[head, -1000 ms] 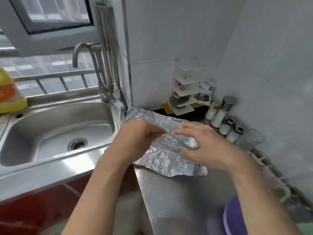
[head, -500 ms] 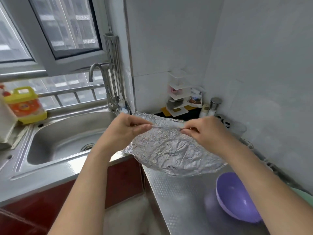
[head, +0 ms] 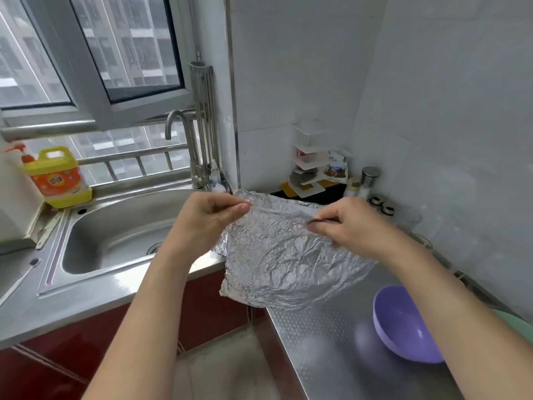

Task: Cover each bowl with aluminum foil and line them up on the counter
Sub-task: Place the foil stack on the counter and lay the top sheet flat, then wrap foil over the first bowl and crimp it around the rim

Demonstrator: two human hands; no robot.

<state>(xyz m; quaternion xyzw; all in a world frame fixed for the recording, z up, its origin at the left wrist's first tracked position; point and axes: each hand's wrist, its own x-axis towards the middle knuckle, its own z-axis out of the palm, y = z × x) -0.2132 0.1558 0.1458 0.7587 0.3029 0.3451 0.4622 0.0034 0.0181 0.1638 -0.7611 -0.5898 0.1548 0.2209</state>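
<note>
Steel runs round this kitchen corner: a sink (head: 86,287) on the left under a window (head: 121,53), and a dimpled surface (head: 326,359) along the right wall, with white tile behind.

Head view: both hands are raised in the middle of the frame, over the far end of the surface. The left hand (head: 207,223) pinches the top edge of a crinkled sheet of aluminum foil (head: 282,264) between the thumb and curled fingers. The right hand (head: 354,226) pinches the same edge further right, so each grip is closed on the foil. The sheet is drawn taut along its top and hangs below the hands. Whether its lower edge touches the surface cannot be told.

A purple bowl (head: 403,324) stands uncovered on the surface at the near right, partly behind the right forearm and apart from the foil. Just right of it a pale green rim (head: 516,324) shows at the frame edge; what it belongs to cannot be told.

A curved faucet (head: 184,145) rises at the sink's far right corner. A yellow detergent bottle (head: 57,177) stands on the sink's far left ledge. A white tiered rack (head: 308,168) sits in the far corner, with small shakers (head: 370,176) just right of it. Red cabinet fronts (head: 57,368) run under the sink.
</note>
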